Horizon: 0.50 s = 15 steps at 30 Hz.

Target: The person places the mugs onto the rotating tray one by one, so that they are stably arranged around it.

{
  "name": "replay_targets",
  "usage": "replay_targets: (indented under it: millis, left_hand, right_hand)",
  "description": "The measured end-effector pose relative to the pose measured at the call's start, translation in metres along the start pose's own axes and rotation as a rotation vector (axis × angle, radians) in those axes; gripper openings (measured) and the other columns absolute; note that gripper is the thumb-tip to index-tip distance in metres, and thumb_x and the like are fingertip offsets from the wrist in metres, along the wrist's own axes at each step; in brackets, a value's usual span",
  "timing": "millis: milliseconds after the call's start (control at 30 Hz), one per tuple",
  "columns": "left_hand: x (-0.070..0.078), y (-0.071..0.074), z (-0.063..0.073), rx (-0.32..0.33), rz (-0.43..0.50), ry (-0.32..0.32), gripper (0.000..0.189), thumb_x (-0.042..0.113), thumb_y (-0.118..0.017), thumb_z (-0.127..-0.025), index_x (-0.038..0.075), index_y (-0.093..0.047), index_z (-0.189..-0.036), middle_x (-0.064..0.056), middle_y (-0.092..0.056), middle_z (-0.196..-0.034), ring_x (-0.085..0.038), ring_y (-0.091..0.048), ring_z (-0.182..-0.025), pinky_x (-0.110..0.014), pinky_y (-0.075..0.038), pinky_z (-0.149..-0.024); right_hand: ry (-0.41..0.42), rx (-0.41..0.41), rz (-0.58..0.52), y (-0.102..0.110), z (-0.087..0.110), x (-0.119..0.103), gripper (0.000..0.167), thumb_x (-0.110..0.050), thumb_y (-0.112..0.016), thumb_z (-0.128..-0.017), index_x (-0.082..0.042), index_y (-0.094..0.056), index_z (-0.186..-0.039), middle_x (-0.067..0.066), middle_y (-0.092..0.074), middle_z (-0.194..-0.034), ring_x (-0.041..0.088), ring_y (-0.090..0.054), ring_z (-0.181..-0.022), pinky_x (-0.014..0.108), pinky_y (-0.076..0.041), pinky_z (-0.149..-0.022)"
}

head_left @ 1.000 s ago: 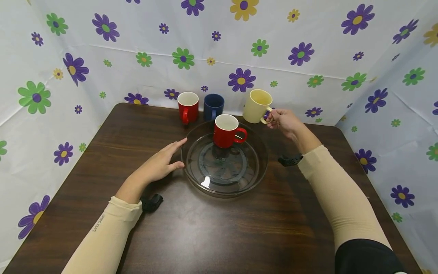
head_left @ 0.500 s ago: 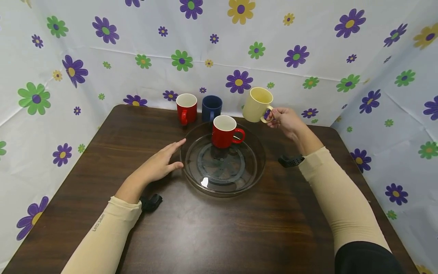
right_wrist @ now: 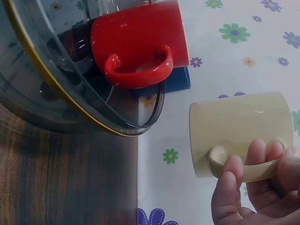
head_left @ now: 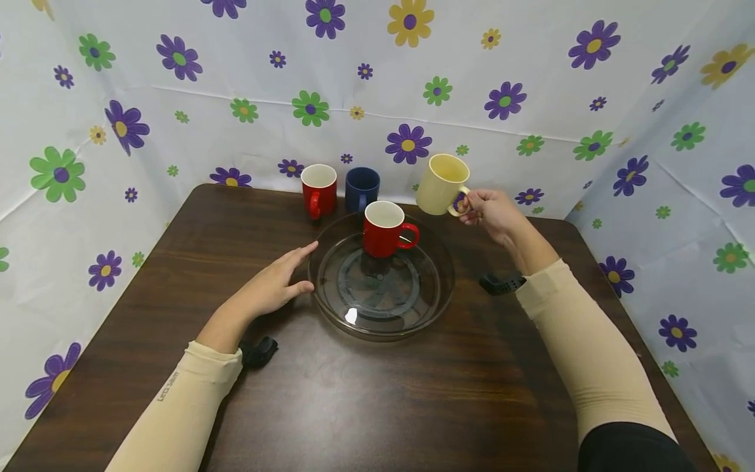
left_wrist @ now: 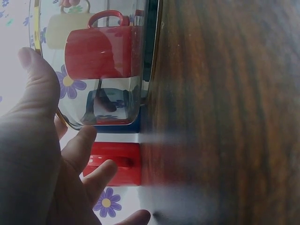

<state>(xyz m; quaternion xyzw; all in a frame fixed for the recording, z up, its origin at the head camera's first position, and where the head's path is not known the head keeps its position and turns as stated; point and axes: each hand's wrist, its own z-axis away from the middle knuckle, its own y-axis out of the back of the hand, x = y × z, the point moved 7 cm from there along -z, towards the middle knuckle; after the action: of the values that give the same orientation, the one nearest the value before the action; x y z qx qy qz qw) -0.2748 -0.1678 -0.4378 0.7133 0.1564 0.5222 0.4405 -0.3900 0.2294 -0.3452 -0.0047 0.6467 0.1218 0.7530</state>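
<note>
By its handle, my right hand (head_left: 492,213) holds a pale yellow mug (head_left: 439,189) upright at the table's back edge. In the right wrist view, a gap shows between the base of the yellow mug (right_wrist: 241,126) and the table level, and the fingers curl through the handle. A round, smoky see-through tray (head_left: 383,331) with a raised wall sits mid-table. Inside it, toward the back, stands a red mug (head_left: 380,237), handle pointing right. My left hand (head_left: 268,285) is at the tray's left side, thumb and fingers spread, fingertips right at the rim.
Behind the tray stand another red mug (head_left: 319,191) and a dark blue mug (head_left: 362,189), side by side near the back edge. A white flowered cloth (head_left: 265,144) hangs close behind the dark wooden table (head_left: 366,406) and along both sides.
The head view has shifted slightly, moving the scene a little left and down. My right hand keeps its hold on the yellow mug, and the left hand stays at the tray.
</note>
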Motion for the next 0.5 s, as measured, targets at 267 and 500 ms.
replay_targets:
  millis: [267, 500]
  left_hand:
    - [-0.001, 0.000, 0.000, 0.001, 0.008, 0.003, 0.088, 0.040, -0.069, -0.095, 0.020, -0.018, -0.164, -0.017, -0.028, -0.165, -0.040, -0.029, -0.149, -0.063, -0.025, -0.117]
    - [-0.001, -0.001, 0.000, -0.005, 0.010, 0.006, 0.088, 0.041, -0.068, -0.096, 0.019, -0.018, -0.164, -0.018, -0.027, -0.165, -0.041, -0.029, -0.149, -0.063, -0.025, -0.117]
  right_hand:
    - [0.000, 0.003, 0.019, 0.000, 0.011, -0.001, 0.034, -0.019, -0.040, -0.110, 0.005, -0.057, -0.094, 0.005, -0.062, -0.087, 0.016, -0.064, -0.074, 0.025, -0.054, -0.070]
    - [0.005, -0.027, 0.007, -0.003, 0.023, -0.003, 0.034, -0.017, -0.041, -0.110, -0.001, -0.060, -0.087, 0.004, -0.062, -0.085, 0.016, -0.064, -0.075, 0.026, -0.055, -0.073]
